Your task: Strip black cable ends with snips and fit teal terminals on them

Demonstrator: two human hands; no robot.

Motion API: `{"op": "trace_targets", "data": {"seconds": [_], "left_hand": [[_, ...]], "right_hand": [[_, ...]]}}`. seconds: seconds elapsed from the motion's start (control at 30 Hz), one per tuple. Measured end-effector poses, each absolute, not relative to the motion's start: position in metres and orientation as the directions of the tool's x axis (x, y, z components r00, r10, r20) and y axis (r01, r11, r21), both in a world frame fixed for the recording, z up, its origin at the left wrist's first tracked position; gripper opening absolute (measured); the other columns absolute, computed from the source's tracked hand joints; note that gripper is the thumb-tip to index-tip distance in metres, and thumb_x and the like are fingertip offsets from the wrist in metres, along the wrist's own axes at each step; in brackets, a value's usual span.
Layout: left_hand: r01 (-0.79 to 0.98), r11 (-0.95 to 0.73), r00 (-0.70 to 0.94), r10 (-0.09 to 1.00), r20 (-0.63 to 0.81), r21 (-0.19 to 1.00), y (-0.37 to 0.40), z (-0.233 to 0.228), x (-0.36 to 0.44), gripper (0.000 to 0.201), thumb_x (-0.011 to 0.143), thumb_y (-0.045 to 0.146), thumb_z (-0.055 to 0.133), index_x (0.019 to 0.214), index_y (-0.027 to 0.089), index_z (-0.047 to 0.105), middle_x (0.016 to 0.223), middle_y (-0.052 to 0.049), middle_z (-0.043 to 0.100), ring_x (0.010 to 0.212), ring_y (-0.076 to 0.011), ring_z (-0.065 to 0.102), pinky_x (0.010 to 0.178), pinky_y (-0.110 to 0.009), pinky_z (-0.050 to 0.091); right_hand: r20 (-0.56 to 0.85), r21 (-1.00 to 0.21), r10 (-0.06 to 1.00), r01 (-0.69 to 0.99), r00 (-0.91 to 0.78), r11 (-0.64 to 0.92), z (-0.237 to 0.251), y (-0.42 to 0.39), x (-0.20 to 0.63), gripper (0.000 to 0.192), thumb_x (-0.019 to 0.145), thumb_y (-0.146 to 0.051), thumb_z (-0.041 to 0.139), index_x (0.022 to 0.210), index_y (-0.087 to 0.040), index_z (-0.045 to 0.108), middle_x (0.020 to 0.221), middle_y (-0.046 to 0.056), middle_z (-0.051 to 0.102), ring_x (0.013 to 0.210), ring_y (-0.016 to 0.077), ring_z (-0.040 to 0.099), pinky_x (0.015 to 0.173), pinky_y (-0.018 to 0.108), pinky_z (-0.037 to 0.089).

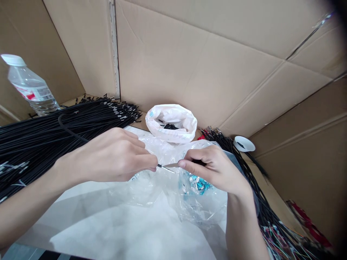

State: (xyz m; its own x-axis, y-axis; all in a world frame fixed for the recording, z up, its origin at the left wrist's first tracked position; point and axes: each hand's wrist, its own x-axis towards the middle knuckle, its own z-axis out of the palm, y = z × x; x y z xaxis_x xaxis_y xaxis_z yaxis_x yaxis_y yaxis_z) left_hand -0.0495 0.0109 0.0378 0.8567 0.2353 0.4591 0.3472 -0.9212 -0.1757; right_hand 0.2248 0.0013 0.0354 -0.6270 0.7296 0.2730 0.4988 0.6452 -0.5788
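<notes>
Two bare hands meet over a crinkled clear plastic bag [168,195] at the middle of the view. The left hand [114,155] comes in from nine o'clock, its thumb and forefinger pinched shut on the end of a thin black wire [159,165], whose bared metal tip pokes out toward three o'clock. The right hand [214,168], arriving from four o'clock, pinches a slim sleeve [171,165] that touches that tip; it may be a short length of tubing, but it is too small to tell. Wire and sleeve lie in line between the two sets of fingertips. A large bundle of black wires [54,126] lies at ten o'clock, a white bag of small black parts [171,122] at twelve, a water bottle [29,86] far at ten.
</notes>
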Motion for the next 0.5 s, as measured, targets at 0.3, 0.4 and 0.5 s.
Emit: {"op": "trace_targets", "data": {"seconds": [0.3,0.4,0.5], "left_hand": [[0.328,-0.933,0.847,0.22,0.484,-0.149,0.009,0.042,-0.052,0.041,0.103,0.011,0.039,0.079,0.022,0.07,0.058,0.005,0.061,0.051,-0.0108,0.056,0.053,-0.028,0.038],[0.348,-0.925,0.838,0.236,0.491,-0.151,0.011,0.043,-0.053,0.037,0.103,0.013,0.041,0.083,0.023,0.071,0.06,0.006,0.063,0.052,-0.0103,0.056,0.054,-0.027,0.038],[0.368,-0.912,0.83,0.233,0.507,-0.182,0.014,0.044,-0.056,0.036,0.104,0.016,0.041,0.086,0.023,0.071,0.058,0.007,0.06,0.051,-0.0101,0.053,0.053,-0.027,0.036]], "right_hand": [[0.187,-0.816,0.775,0.344,-0.604,0.465,0.026,0.012,0.222,0.056,0.093,-0.047,0.066,0.056,-0.02,0.035,0.057,-0.008,0.023,0.054,0.0076,0.02,0.047,0.025,0.019],[0.173,-0.793,0.807,0.406,-0.564,0.454,0.031,0.012,0.225,0.052,0.096,-0.048,0.061,0.058,-0.02,0.04,0.058,-0.007,0.027,0.054,0.0081,0.025,0.048,0.025,0.021],[0.205,-0.645,0.856,0.592,-0.474,0.483,0.036,-0.001,0.23,0.049,0.099,-0.048,0.057,0.062,-0.02,0.044,0.058,-0.006,0.035,0.054,0.0083,0.032,0.049,0.025,0.024]]}}
